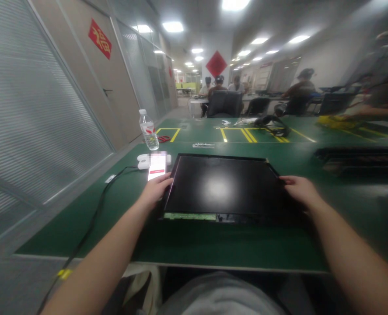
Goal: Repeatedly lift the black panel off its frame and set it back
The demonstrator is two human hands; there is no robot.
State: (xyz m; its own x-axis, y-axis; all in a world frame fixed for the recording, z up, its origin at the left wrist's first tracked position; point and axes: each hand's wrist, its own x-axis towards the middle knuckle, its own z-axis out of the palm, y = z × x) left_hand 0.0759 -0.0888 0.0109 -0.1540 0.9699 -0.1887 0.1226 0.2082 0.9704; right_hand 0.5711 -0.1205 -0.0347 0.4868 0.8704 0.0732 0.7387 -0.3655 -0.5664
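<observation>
A black flat display panel lies screen up over the green table, with light glaring on its glass. Along its near edge a green circuit strip is exposed. My left hand grips the panel's left edge, thumb and fingers closed round it. On the opposite side my right hand pinches the right edge. The undersides of both grips are hidden. Just beyond my left hand is a phone with a lit screen, leaning on a white power strip.
A water bottle and red-handled scissors stand and lie at the far left of the table. A black cable runs down its left side. Blurred dark parts lie at right. Several people sit behind.
</observation>
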